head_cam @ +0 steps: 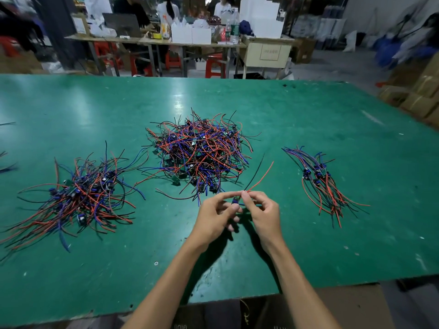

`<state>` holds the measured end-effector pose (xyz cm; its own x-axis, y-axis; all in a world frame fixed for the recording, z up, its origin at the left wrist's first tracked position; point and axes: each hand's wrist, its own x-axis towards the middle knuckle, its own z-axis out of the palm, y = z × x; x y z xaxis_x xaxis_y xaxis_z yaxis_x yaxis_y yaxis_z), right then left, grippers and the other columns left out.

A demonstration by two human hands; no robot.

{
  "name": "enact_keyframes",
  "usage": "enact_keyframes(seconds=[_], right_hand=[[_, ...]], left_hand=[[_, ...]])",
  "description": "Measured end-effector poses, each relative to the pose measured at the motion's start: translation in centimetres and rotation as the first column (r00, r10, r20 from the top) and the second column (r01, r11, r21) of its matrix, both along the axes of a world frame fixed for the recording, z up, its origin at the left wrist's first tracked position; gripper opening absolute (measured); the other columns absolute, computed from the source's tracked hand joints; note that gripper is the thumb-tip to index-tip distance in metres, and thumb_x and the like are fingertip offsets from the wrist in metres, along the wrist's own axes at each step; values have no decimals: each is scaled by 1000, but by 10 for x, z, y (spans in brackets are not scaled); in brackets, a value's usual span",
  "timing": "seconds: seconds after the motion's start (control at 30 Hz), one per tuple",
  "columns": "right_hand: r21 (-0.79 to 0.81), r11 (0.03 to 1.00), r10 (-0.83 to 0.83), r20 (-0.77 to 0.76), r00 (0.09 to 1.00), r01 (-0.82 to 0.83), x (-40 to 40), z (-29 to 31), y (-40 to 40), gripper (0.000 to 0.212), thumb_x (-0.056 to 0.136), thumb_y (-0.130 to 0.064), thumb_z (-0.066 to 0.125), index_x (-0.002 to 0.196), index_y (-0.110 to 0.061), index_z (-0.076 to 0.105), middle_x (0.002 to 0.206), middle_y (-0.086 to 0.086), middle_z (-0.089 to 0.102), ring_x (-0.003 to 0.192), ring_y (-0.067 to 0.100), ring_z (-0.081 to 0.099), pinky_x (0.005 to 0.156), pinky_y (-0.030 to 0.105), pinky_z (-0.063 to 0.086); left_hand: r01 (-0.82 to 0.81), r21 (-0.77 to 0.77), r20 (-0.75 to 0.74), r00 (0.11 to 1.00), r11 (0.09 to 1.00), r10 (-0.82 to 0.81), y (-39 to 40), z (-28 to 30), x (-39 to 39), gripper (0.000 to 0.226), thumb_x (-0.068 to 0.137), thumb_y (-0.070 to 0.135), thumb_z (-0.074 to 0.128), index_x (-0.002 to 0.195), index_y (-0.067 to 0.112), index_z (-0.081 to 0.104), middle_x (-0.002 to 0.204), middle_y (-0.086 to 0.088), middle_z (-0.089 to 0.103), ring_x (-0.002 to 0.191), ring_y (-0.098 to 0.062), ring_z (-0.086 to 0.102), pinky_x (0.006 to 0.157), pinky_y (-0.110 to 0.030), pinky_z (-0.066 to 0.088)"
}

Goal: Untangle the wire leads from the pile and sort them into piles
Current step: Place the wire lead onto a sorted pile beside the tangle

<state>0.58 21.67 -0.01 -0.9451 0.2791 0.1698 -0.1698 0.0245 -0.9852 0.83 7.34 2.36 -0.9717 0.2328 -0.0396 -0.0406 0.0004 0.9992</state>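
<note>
A big tangled pile (199, 150) of red, blue and black wire leads with small green boards lies in the middle of the green table (95, 105). A looser pile (80, 195) is spread at the left. A small, neatly aligned pile (320, 179) lies at the right. My left hand (217, 217) and my right hand (261, 212) meet just in front of the middle pile. Together they pinch one wire lead (257, 176) whose red and black wires stick up and to the right. Its small blue part sits between my fingers.
More wire ends (7, 162) show at the table's far left edge. The front edge of the table runs close to my body, with a cardboard box (344, 305) below it. Behind the table stand other benches (166, 41), red stools and people.
</note>
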Motion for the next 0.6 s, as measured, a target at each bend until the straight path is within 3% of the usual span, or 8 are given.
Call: enact_keyframes(seconds=[0.1,0.17,0.23,0.33,0.5,0.6], right_hand=[[33,999,4,-1,1000,-4,-2,0,-1,12,95,-15,71,90,-20,81,95,-2,76,89,7,69,81,20,50],[41,999,23,0,1000,-23,-1,1,-3,12,95,-13,70,94,-17,81,98,0,76,92,8,70,82,22,49],[52,998,49,-34,998,-47,0,2,-5,14,94,-10,70,98,-18,81,96,2,74,82,2,67,74,17,46],[49,996,81,-59,995,-78,1,4,-5,18,94,-9,71,102,-22,81,93,10,71,68,1,58,63,12,41],[-13,993,118,3,993,-118,1,3,-4,17,96,-7,67,96,-17,81,103,1,77,91,14,68,81,35,55],[-31,990,135,28,990,-134,1,3,-2,19,98,-10,64,98,-18,81,102,1,77,97,19,70,86,40,55]], left_hand=[[-81,-10,-20,997,997,81,2,-4,0,24,101,8,58,123,9,68,83,-7,72,56,4,56,53,-8,40],[-173,49,60,984,984,170,5,-3,0,18,100,10,59,111,9,72,78,-4,71,52,0,52,49,-8,36],[-244,66,57,969,968,240,9,-4,1,14,98,16,63,95,16,76,77,-2,73,58,-8,55,52,-14,39],[-316,47,-20,948,947,318,17,-5,3,14,95,18,68,84,16,76,78,-1,76,73,-10,69,71,-24,53],[-307,24,-74,948,951,308,22,-10,6,11,94,21,66,87,20,75,71,-2,74,69,-13,68,75,-35,53],[-283,1,-125,952,959,281,22,-10,9,13,88,32,65,88,25,76,67,-2,72,65,-12,68,73,-36,55]])
